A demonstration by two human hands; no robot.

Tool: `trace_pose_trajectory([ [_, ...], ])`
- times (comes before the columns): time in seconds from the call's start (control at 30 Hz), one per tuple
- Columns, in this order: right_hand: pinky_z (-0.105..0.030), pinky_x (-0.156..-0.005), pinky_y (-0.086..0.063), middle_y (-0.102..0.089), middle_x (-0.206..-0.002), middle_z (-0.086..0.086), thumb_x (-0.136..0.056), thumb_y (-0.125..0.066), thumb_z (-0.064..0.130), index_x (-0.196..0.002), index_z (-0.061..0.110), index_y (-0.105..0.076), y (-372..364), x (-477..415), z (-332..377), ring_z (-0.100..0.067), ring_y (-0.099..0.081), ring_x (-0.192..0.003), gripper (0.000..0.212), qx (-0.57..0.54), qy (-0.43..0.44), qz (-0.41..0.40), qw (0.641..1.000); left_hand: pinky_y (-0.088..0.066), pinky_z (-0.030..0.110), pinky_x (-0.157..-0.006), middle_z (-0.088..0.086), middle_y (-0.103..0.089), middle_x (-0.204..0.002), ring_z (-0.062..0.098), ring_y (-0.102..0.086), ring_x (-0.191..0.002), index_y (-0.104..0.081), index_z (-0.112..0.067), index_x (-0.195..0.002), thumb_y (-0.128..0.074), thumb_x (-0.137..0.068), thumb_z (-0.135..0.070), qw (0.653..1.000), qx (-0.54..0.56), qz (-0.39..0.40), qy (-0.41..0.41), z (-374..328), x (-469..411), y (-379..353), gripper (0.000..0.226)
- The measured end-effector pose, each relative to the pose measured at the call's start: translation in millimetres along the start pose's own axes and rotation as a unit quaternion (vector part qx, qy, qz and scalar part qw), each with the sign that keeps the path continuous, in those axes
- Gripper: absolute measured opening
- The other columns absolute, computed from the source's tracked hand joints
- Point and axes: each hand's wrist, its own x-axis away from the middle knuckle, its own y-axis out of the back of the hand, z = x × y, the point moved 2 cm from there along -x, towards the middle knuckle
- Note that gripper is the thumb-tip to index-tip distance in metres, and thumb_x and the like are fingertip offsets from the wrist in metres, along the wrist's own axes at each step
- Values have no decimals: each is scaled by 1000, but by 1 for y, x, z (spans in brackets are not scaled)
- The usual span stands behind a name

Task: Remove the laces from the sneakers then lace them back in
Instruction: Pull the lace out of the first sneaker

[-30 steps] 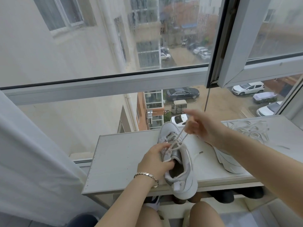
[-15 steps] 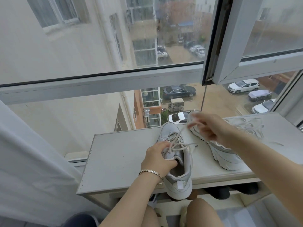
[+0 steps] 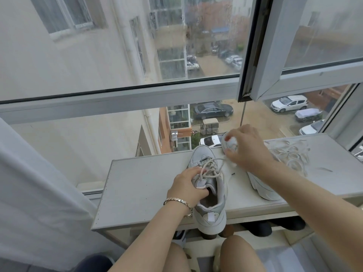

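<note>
A grey sneaker [image 3: 211, 195] stands on the white shelf top [image 3: 141, 185], heel toward me, its beige lace [image 3: 213, 167] loose and half threaded. My left hand [image 3: 187, 186] grips the sneaker's tongue and collar. My right hand [image 3: 245, 148] hovers to the right of the toe and pinches one end of the lace, which stretches from the eyelets to my fingers. The second sneaker [image 3: 263, 185] lies on its side under my right forearm, mostly hidden. A loose pale lace [image 3: 290, 154] is heaped further right.
The shelf top stands against a large window [image 3: 176, 55] with a street far below. A white curtain [image 3: 33, 193] hangs at the left. Dark shoes [image 3: 259, 228] sit under the shelf. My knees are below the front edge.
My right hand has moved right and down from above the sneaker's toe, drawing the lace end out sideways. My left hand has kept its grip on the sneaker.
</note>
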Motion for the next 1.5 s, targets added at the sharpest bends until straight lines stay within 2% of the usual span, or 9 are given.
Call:
trace_pose_trajectory([
  [0.23,-25,-75,-38,-53,-112,2,-91,-54,32,-115,23,-63,-25,16,49,-17,-54,-102,27,72,175,250,950,-48,34,-88,-4,-58,-111,20,-56,-103,-51,-33,-124,-65,-75,-16,1000,15,-12,20,0,5,-3,53],
  [0.47,-29,-64,-42,-65,-89,-5,-93,-51,35,-92,13,-69,-31,17,41,-21,-60,-82,28,67,162,191,966,-36,17,-82,-13,-55,-102,6,-50,-100,-58,-27,-117,-70,-75,-15,994,88,-61,23,4,12,-4,45],
  [0.57,-34,-73,-54,-70,-81,-9,-93,-53,22,-86,5,-70,-26,12,36,-19,-68,-74,24,-171,43,107,978,-34,15,-86,-12,-55,-111,2,-47,-103,-56,-25,-124,-72,-75,-17,994,86,-58,27,7,10,-2,52],
  [0.7,-26,-75,-57,-71,-80,-14,-92,-54,11,-78,4,-68,-24,12,31,-21,-70,-77,21,-424,-97,47,899,-35,16,-87,-7,-56,-124,8,-49,-113,-55,-25,-124,-70,-76,-16,996,78,-46,26,8,6,-2,51],
  [0.87,-31,-58,-59,-64,-65,-12,-98,-42,11,-79,2,-52,-40,22,27,-22,-67,-56,23,-664,-285,96,684,-34,14,-84,-4,-58,-124,8,-51,-112,-56,-24,-125,-67,-78,-15,997,57,-46,9,7,6,-3,49],
  [1.03,-19,-42,-47,-42,-57,-5,-100,-38,13,-74,7,-44,-60,4,36,-9,-41,-37,28,-662,-336,78,665,-33,8,-81,-5,-59,-125,6,-52,-109,-54,-24,-128,-64,-82,-16,998,52,-37,-3,7,11,-5,48],
  [1.27,-12,-23,-13,-28,-32,5,-99,-31,3,-59,13,-28,-75,-30,36,-2,-18,-20,41,-746,-412,40,521,-38,14,-86,-2,-62,-122,13,-55,-113,-55,-24,-127,-62,-84,-16,999,32,-20,-15,6,11,-1,44],
  [1.37,-13,-26,-16,-35,-46,4,-99,-39,12,-67,12,-40,-52,-37,18,-2,-22,-25,32,-694,-381,9,611,-39,16,-93,-2,-59,-127,11,-53,-116,-55,-24,-127,-64,-83,-18,999,47,-17,-4,11,12,-1,46],
  [1.5,-14,-30,-25,-50,-52,0,-94,-45,13,-69,7,-56,-10,-4,32,-5,-34,-33,27,-428,-211,321,818,-37,15,-90,-2,-59,-126,11,-53,-115,-56,-23,-126,-64,-82,-16,997,62,-40,-1,12,10,-1,46],
])
